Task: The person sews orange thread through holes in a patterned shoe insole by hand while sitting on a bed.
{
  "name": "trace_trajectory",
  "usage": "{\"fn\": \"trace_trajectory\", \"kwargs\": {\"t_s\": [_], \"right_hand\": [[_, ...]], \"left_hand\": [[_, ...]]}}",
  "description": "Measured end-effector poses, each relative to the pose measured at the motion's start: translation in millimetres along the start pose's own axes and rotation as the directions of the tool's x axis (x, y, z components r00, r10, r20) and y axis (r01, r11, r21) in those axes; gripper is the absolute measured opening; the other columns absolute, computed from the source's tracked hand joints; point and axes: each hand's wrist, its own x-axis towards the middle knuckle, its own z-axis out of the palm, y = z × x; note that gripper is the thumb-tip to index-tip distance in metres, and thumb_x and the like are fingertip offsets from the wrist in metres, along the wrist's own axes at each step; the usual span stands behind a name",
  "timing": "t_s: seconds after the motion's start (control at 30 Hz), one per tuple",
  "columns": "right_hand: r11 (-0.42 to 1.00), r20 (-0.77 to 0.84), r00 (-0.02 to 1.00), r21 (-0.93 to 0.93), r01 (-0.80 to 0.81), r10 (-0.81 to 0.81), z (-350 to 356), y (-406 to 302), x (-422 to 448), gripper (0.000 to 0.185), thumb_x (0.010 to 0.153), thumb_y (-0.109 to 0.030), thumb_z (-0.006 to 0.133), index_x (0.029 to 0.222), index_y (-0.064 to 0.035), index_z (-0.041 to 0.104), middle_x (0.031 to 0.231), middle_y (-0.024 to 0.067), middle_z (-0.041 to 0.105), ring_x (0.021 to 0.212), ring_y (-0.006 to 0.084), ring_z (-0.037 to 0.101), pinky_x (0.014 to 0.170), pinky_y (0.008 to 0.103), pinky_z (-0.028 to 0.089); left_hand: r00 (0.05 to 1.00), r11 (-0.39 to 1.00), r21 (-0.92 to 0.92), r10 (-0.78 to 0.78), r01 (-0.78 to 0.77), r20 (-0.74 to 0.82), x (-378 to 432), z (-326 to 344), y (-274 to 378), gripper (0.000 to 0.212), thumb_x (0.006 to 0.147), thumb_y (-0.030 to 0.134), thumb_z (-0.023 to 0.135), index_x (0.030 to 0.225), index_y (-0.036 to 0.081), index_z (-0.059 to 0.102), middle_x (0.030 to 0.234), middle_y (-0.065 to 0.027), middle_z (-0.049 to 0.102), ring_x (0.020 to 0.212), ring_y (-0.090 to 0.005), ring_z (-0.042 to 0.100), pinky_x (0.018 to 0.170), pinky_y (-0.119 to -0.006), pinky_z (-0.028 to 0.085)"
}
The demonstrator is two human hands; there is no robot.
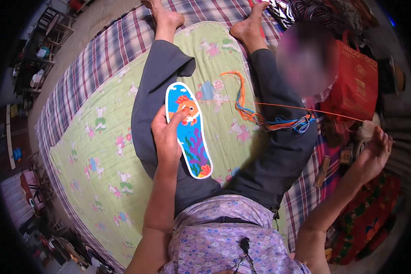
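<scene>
My left hand grips an embroidered shoe insole by its left edge, with the thumb lying over the stitched orange fish. The insole has a white border, a blue ground and purple, green and orange plant shapes near its lower end. An orange thread runs taut from the fish area out to the far right, where my right hand pinches its end; whether a needle is there is too small to tell. A loose bundle of colored threads lies across the quilt and my right trouser leg.
Under my legs is a green quilt with printed animals, on a plaid bedsheet. A red paper bag bearing writing stands at the right, beside a blurred round patch. A small wooden piece lies near my right forearm.
</scene>
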Motion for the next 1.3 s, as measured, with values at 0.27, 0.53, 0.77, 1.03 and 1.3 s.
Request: {"fn": "trace_trajectory", "kwargs": {"t_s": [0.27, 0.53, 0.77, 1.03, 1.3], "right_hand": [[0.812, 0.283, 0.786, -0.402, -0.423, 0.549, 153, 43, -123, 0.013, 0.090, -0.005, 0.052, 0.097, 0.0017, 0.061, 0.081, 0.0053, 0.059, 0.068, 0.0107, 0.056, 0.066, 0.0238, 0.045], [0.871, 0.746, 0.616, -0.453, 0.192, 0.252, 177, 53, -150, 0.032, 0.070, 0.005, 0.066, 0.101, -0.0004, 0.065, 0.068, 0.0090, 0.059, 0.054, 0.0229, 0.053, 0.052, 0.0334, 0.041], [0.825, 0.758, 0.625, -0.467, 0.318, 0.188, 178, 56, -146, 0.037, 0.065, 0.009, 0.064, 0.101, 0.0024, 0.065, 0.064, 0.0072, 0.051, 0.053, 0.0212, 0.046, 0.052, 0.0322, 0.037], [0.816, 0.776, 0.588, -0.482, 0.320, 0.228, 176, 54, -145, 0.043, 0.065, 0.006, 0.067, 0.107, 0.0011, 0.062, 0.068, 0.0093, 0.053, 0.059, 0.0245, 0.050, 0.055, 0.0358, 0.041], [0.810, 0.780, 0.579, -0.487, 0.327, 0.235, 175, 53, -144, 0.042, 0.065, 0.006, 0.067, 0.107, 0.0018, 0.061, 0.067, 0.0088, 0.052, 0.059, 0.0240, 0.050, 0.055, 0.0354, 0.041]], "left_hand": [[0.967, 0.975, 0.140, -0.193, 0.171, 0.165, -47, 24, 15, 0.024, 0.082, 0.002, 0.066, 0.103, -0.006, 0.061, 0.090, -0.0104, 0.068, 0.073, -0.0122, 0.066, 0.068, -0.025, 0.054], [0.947, 0.964, 0.204, -0.217, 0.170, 0.237, -60, 30, 20, 0.024, 0.081, 0.006, 0.068, 0.102, -0.004, 0.062, 0.089, -0.0077, 0.068, 0.074, -0.0088, 0.064, 0.066, -0.023, 0.052], [0.933, 0.957, 0.209, -0.250, 0.199, 0.258, -59, 30, 23, 0.024, 0.081, 0.005, 0.067, 0.103, -0.005, 0.062, 0.090, -0.0076, 0.068, 0.077, -0.0087, 0.064, 0.068, -0.022, 0.052], [0.932, 0.952, 0.228, -0.261, 0.205, 0.251, -59, 29, 22, 0.025, 0.081, 0.006, 0.067, 0.103, -0.005, 0.062, 0.090, -0.0080, 0.068, 0.077, -0.0088, 0.064, 0.068, -0.022, 0.052], [0.928, 0.954, 0.213, -0.263, 0.210, 0.265, -59, 30, 23, 0.026, 0.081, 0.006, 0.067, 0.103, -0.005, 0.062, 0.090, -0.0084, 0.068, 0.077, -0.0090, 0.064, 0.069, -0.023, 0.053]]}}
